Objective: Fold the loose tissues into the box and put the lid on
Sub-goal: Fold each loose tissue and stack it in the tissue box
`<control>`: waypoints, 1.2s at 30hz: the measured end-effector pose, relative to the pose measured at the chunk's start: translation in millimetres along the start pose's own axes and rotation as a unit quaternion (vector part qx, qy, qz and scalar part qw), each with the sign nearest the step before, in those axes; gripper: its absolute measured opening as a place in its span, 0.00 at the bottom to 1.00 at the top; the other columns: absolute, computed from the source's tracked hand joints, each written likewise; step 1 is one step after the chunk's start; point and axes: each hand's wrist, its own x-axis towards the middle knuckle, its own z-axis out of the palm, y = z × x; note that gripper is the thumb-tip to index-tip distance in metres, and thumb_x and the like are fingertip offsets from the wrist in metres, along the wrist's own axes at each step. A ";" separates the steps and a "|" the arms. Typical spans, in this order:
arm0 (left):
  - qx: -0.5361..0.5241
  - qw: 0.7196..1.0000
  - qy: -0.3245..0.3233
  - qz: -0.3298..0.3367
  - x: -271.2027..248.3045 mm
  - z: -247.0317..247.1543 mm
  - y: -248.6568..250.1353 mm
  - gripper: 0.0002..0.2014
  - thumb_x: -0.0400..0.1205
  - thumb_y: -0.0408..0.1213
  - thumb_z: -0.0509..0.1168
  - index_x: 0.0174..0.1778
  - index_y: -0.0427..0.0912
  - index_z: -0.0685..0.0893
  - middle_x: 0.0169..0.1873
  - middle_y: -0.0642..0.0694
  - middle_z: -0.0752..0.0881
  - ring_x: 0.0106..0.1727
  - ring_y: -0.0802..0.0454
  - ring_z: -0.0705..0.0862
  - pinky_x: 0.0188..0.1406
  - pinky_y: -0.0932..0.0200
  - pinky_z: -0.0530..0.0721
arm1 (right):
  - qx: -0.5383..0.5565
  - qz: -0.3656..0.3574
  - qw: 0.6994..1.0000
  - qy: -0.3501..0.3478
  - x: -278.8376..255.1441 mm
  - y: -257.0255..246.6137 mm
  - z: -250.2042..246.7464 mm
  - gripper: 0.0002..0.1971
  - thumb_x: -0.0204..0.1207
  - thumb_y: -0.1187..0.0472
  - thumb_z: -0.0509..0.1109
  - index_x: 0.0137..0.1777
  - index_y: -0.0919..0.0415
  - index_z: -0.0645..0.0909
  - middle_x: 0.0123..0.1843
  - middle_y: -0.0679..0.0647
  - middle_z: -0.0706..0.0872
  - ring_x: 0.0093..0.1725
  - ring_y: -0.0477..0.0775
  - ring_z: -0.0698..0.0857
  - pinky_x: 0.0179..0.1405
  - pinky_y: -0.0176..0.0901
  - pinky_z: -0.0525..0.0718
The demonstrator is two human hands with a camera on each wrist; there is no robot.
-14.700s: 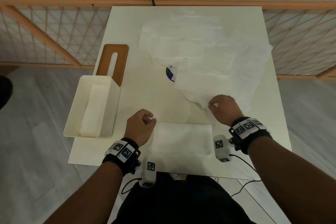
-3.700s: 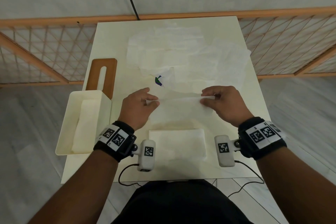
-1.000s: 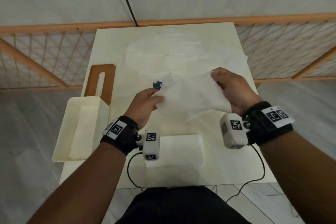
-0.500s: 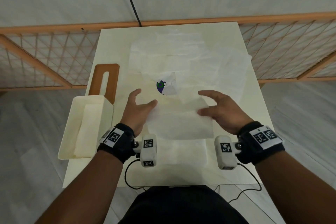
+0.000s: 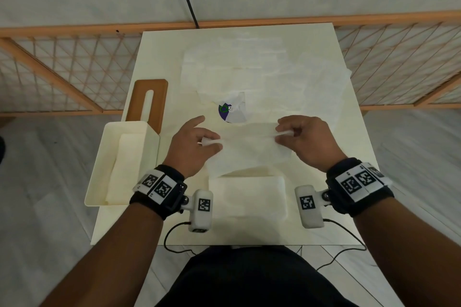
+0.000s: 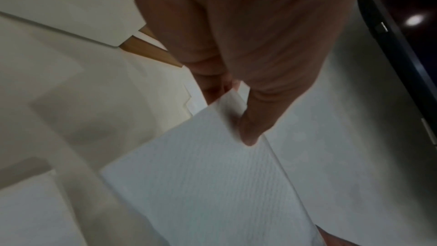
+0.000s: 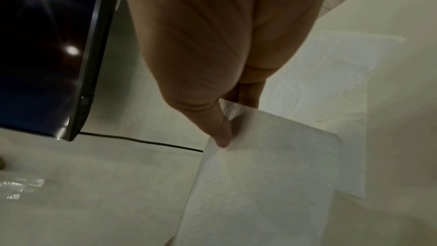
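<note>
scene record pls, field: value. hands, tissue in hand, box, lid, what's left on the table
left hand: pinches left end of white tissue sheet
right hand: pinches its right end
sheet: held off the cream table
folded white tissue stack: near edge, in front of person
cream open box: left edge, tissues inside
brown wooden slotted lid: off, behind box
loose tissues: spread at far end

box walls the left; table bare at right.

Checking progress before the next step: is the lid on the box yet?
Off. The brown lid lies flat on the table behind the open box.
</note>
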 end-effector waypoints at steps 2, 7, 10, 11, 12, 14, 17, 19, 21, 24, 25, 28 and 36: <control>-0.001 1.000 0.008 -0.002 -0.8 -1.9 0.7 0.08 0.73 0.38 0.81 0.41 0.56 0.90 0.75 0.59 0.75 0.57 0.54 0.87 0.61 0.56 0.83 | -0.026 -0.022 0.999 0.003 -0.4 2.7 1.1 0.06 0.73 0.63 0.81 0.49 0.56 0.91 0.61 0.44 0.89 0.46 0.34 0.85 0.52 0.33 0.82; 0.019 1.000 0.018 0.015 -4.5 -6.2 1.4 0.08 0.76 0.36 0.78 0.40 0.56 0.89 0.66 0.60 0.81 0.60 0.57 0.84 0.61 0.59 0.83 | -0.066 -0.039 0.997 -0.003 -4.3 6.3 3.1 0.01 0.76 0.60 0.78 0.46 0.55 0.92 0.58 0.44 0.89 0.51 0.36 0.84 0.51 0.30 0.79; 0.027 0.999 0.008 0.026 -9.0 -5.8 -1.6 0.06 0.78 0.37 0.75 0.40 0.54 0.88 0.66 0.61 0.83 0.68 0.60 0.78 0.66 0.57 0.77 | -0.079 -0.024 0.996 -0.038 -10.2 3.1 -0.6 0.01 0.75 0.57 0.79 0.43 0.51 0.91 0.56 0.41 0.89 0.56 0.39 0.84 0.52 0.31 0.76; 0.011 1.000 0.001 0.022 -11.1 -6.1 -1.5 0.06 0.79 0.36 0.74 0.40 0.53 0.87 0.62 0.62 0.85 0.66 0.60 0.80 0.68 0.55 0.77 | -0.059 -0.003 0.997 -0.059 -13.3 0.9 -3.1 0.02 0.76 0.56 0.78 0.42 0.51 0.90 0.53 0.42 0.90 0.51 0.38 0.85 0.48 0.29 0.77; -0.014 1.000 -0.004 0.012 -13.9 -6.4 -1.5 0.07 0.80 0.34 0.73 0.40 0.52 0.87 0.56 0.61 0.89 0.61 0.58 0.84 0.66 0.54 0.79 | -0.030 0.015 0.996 -0.082 -16.6 -1.3 -5.4 0.03 0.77 0.57 0.78 0.42 0.53 0.90 0.48 0.44 0.91 0.42 0.38 0.85 0.41 0.29 0.77; -0.060 0.998 0.000 -0.008 -20.4 -6.6 -2.6 0.07 0.80 0.32 0.71 0.41 0.51 0.87 0.44 0.55 0.91 0.47 0.50 0.87 0.54 0.54 0.83 | 0.050 0.035 0.992 -0.113 -24.3 -6.2 -8.5 0.02 0.78 0.63 0.76 0.44 0.59 0.89 0.40 0.52 0.91 0.30 0.42 0.81 0.30 0.31 0.76; -0.064 0.997 0.015 -0.033 -31.8 -1.6 -11.7 0.04 0.80 0.35 0.72 0.45 0.50 0.88 0.39 0.46 0.89 0.38 0.43 0.82 0.45 0.55 0.82 | 0.146 0.063 0.982 -0.103 -33.9 -0.5 -5.3 0.02 0.78 0.69 0.75 0.49 0.66 0.87 0.38 0.57 0.91 0.33 0.48 0.86 0.32 0.37 0.82; -0.033 0.997 0.016 -0.063 -37.4 7.6 -24.4 0.02 0.79 0.39 0.74 0.45 0.51 0.88 0.34 0.45 0.87 0.34 0.51 0.80 0.42 0.57 0.82 | 0.133 0.091 0.983 -0.086 -37.5 15.8 4.8 0.04 0.77 0.69 0.77 0.49 0.65 0.87 0.33 0.53 0.88 0.31 0.47 0.84 0.31 0.38 0.81; 0.017 0.995 0.006 -0.094 -40.7 21.1 -40.8 0.02 0.78 0.41 0.74 0.44 0.51 0.88 0.34 0.46 0.87 0.34 0.53 0.82 0.39 0.61 0.81 | 0.074 0.116 0.988 -0.071 -41.4 37.0 19.0 0.05 0.74 0.65 0.79 0.48 0.58 0.88 0.30 0.48 0.84 0.29 0.45 0.82 0.31 0.40 0.80; 0.070 0.990 -0.014 -0.122 -44.6 40.8 -64.7 0.06 0.77 0.39 0.75 0.47 0.50 0.86 0.33 0.51 0.84 0.36 0.56 0.82 0.38 0.67 0.75 | -0.048 0.121 0.990 -0.054 -45.7 61.5 40.0 0.07 0.71 0.60 0.81 0.47 0.52 0.87 0.35 0.48 0.83 0.34 0.46 0.82 0.36 0.35 0.78; 0.073 0.989 -0.015 -0.131 -45.2 45.8 -70.2 0.07 0.77 0.37 0.75 0.48 0.49 0.86 0.34 0.51 0.84 0.37 0.56 0.82 0.38 0.68 0.74 | -0.071 0.120 0.989 -0.050 -46.8 66.3 46.0 0.07 0.71 0.60 0.81 0.48 0.53 0.87 0.36 0.48 0.83 0.36 0.45 0.82 0.35 0.30 0.76; 0.074 0.986 -0.009 -0.147 -43.9 55.1 -79.1 0.09 0.77 0.33 0.74 0.50 0.48 0.85 0.36 0.48 0.86 0.38 0.57 0.82 0.35 0.75 0.72 | -0.097 0.124 0.987 -0.039 -46.7 76.4 59.8 0.09 0.72 0.61 0.80 0.49 0.53 0.85 0.37 0.46 0.84 0.38 0.41 0.81 0.32 0.23 0.72; 0.114 0.982 0.000 -0.153 -39.1 62.7 -87.1 0.08 0.78 0.35 0.74 0.51 0.45 0.84 0.34 0.52 0.84 0.38 0.58 0.82 0.43 0.63 0.81 | -0.149 0.129 0.979 -0.057 -45.7 93.2 73.9 0.08 0.74 0.65 0.76 0.53 0.59 0.86 0.37 0.44 0.80 0.41 0.51 0.82 0.41 0.35 0.75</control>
